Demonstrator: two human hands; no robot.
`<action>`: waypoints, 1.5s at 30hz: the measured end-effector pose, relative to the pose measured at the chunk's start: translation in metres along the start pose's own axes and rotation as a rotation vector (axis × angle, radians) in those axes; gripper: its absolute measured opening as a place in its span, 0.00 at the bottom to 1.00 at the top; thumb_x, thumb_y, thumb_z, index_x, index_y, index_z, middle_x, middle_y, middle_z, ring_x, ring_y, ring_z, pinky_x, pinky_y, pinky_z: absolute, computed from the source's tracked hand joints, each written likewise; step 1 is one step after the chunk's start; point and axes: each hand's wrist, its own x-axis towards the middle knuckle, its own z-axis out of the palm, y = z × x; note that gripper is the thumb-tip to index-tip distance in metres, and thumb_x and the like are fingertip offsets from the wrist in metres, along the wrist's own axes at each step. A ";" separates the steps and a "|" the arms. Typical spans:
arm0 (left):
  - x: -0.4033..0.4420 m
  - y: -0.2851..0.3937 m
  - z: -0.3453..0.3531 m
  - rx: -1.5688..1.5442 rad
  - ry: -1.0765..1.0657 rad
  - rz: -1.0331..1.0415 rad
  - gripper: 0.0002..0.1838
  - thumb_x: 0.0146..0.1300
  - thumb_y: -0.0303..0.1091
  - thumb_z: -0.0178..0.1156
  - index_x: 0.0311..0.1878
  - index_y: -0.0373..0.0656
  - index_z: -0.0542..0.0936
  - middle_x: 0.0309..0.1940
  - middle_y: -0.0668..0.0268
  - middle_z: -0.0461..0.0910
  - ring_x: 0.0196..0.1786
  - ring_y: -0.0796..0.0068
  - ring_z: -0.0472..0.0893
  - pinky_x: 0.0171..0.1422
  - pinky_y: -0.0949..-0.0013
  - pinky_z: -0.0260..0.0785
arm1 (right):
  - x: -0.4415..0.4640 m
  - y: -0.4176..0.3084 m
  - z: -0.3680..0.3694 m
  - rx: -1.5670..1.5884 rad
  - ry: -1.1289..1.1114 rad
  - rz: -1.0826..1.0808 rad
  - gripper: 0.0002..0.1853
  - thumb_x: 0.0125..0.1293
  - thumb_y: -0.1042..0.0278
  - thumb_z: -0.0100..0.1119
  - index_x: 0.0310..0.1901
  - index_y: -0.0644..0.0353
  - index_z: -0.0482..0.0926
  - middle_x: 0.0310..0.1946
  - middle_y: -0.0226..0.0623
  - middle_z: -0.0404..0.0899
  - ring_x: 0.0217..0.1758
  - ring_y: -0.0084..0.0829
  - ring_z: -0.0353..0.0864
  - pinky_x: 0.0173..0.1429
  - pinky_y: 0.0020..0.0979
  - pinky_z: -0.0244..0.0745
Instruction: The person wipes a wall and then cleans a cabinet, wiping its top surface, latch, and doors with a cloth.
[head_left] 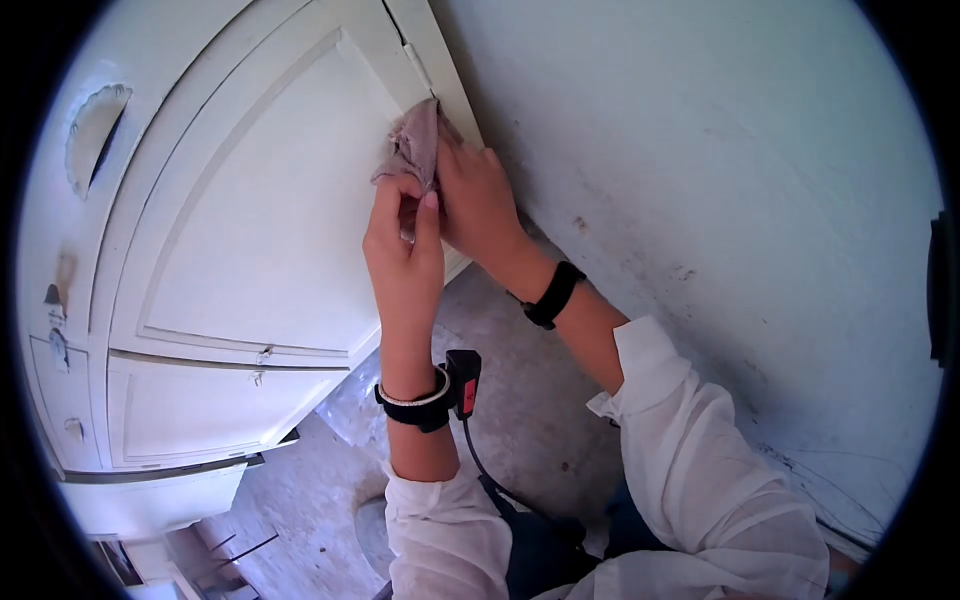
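Note:
A mauve-grey cloth (pixel 412 143) is bunched against the right edge of a white cabinet (pixel 260 190), just below a door hinge (pixel 417 66). My left hand (pixel 405 232) pinches the lower part of the cloth between thumb and fingers. Beside it, my right hand (pixel 475 195) is closed on the cloth's right side, its fingertips partly hidden behind the fabric. Both wrists wear black straps, and a small black device (pixel 463 382) sits at the left one.
A pale, stained wall (pixel 720 180) rises close on the right. Below is a grey concrete floor (pixel 520 400). The cabinet has a scalloped handle (pixel 95 140) and small latches at left. A cable (pixel 482 465) hangs from the left wrist device.

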 end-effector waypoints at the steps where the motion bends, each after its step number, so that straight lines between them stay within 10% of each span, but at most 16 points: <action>1: 0.001 -0.002 0.002 0.019 -0.014 -0.009 0.03 0.59 0.23 0.52 0.35 0.37 0.68 0.26 0.63 0.72 0.30 0.75 0.73 0.39 0.72 0.67 | 0.001 -0.001 -0.002 -0.029 -0.030 0.024 0.29 0.46 0.70 0.58 0.52 0.71 0.66 0.58 0.48 0.64 0.42 0.37 0.70 0.48 0.33 0.61; 30: -0.004 -0.045 0.011 -0.032 -0.096 -0.051 0.02 0.60 0.23 0.48 0.35 0.37 0.67 0.28 0.60 0.75 0.33 0.72 0.76 0.40 0.72 0.66 | -0.016 0.034 0.010 -0.150 -0.101 0.035 0.33 0.40 0.64 0.65 0.53 0.62 0.69 0.61 0.41 0.62 0.48 0.37 0.68 0.49 0.37 0.61; 36: -0.011 -0.086 0.001 -0.214 -0.078 -0.379 0.01 0.61 0.25 0.49 0.35 0.40 0.68 0.32 0.67 0.72 0.36 0.78 0.74 0.40 0.76 0.65 | -0.064 0.048 0.025 -0.249 -0.174 0.065 0.30 0.45 0.71 0.57 0.56 0.62 0.67 0.62 0.38 0.60 0.46 0.36 0.68 0.51 0.37 0.61; 45: -0.002 -0.060 -0.013 -0.239 0.064 -0.153 0.02 0.63 0.28 0.50 0.37 0.41 0.69 0.33 0.72 0.68 0.39 0.82 0.66 0.48 0.77 0.58 | -0.023 0.018 0.019 -0.170 -0.049 -0.007 0.30 0.46 0.74 0.54 0.56 0.62 0.66 0.63 0.37 0.58 0.47 0.34 0.66 0.50 0.36 0.60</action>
